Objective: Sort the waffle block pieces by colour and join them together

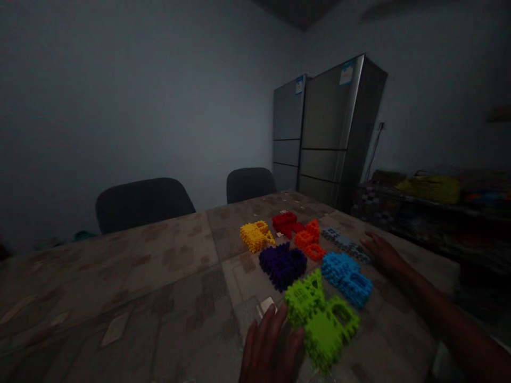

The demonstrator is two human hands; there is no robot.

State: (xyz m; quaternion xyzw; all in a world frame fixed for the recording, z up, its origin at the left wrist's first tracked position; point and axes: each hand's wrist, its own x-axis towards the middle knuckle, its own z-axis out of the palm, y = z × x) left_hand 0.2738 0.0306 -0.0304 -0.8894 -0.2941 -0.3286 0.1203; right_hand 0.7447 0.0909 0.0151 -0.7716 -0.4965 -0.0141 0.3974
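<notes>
My left hand (272, 340) lies at the near edge of the table with its fingers stretched out, beside the lime-green interlocking building pieces (325, 332). My right hand (381, 251) reaches out at the right, fingers apart, by the end of a row of grey building pieces (343, 242); whether it touches them is too dark to tell. Between the hands sit stacks of blue pieces (346, 276) and dark purple pieces (281, 265). Farther back are orange pieces (309, 239), yellow pieces (255, 235) and red pieces (285, 223). Several pieces have toothed edges and window-like openings.
The patterned table (175, 276) extends left and away. Two dark chairs (143, 202) stand along its far side. Behind are two tall refrigerators (329, 117). A cluttered surface with a yellow item (431, 187) is at the right. The room is dim.
</notes>
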